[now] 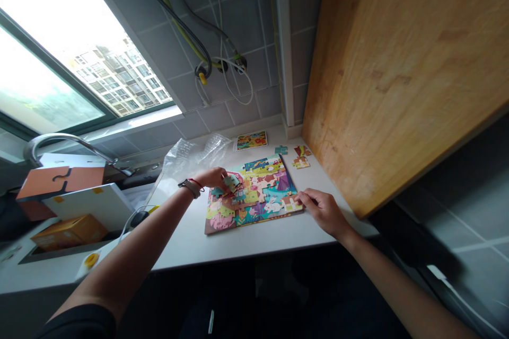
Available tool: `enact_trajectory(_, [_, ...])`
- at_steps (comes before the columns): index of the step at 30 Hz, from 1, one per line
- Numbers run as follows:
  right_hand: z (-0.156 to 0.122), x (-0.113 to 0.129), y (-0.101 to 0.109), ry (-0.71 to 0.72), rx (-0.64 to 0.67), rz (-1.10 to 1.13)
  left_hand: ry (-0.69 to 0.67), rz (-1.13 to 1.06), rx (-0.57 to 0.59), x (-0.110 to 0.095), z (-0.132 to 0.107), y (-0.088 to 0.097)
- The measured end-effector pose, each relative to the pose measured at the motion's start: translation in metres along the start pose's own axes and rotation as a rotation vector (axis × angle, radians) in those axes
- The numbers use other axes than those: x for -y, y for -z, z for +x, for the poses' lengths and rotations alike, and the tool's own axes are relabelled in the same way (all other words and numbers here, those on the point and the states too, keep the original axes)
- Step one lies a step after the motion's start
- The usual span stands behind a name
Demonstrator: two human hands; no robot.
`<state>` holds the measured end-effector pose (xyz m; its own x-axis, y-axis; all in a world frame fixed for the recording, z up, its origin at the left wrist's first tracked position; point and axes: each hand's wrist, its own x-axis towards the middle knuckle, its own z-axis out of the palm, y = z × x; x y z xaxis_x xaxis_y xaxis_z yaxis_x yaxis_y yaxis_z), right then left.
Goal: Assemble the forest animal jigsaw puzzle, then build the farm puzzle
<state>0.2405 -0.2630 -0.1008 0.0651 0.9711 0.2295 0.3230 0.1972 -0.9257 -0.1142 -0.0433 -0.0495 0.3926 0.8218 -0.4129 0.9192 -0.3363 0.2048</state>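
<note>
A colourful jigsaw puzzle board [258, 196] lies on the white counter [222, 246], mostly filled in. My left hand [217, 177], with a watch on the wrist, pinches a pale puzzle piece [231, 183] over the board's upper left part. My right hand [324, 209] rests on the counter at the board's right edge, fingers curled and touching the border. Loose pieces lie behind the board: a teal piece [281, 150] and a small cluster of brown and yellow pieces [301, 157]. A small reference picture [250, 141] lies by the wall.
A crumpled clear plastic bag [191, 156] sits behind my left hand. A large wooden board [401, 69] leans on the right. At left, a sink holds boxes [67, 230] under a faucet [59, 143]. Hoses [207, 53] hang on the tiled wall.
</note>
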Motion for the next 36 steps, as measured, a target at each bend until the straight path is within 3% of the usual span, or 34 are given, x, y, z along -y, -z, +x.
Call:
enact_trajectory(21, [0.0,0.004,0.001,-0.028,0.008,-0.013,0.016,-0.214,-0.213,0.002,-0.024,-0.018])
enact_trajectory(32, [0.0,0.003,0.001,-0.022,0.008,-0.019,-0.02,-0.4,-0.227,0.007,-0.025,-0.02])
enact_trajectory(36, [0.0,0.003,0.001,-0.009,0.006,-0.033,-0.039,-0.532,-0.178,0.006,-0.027,-0.02])
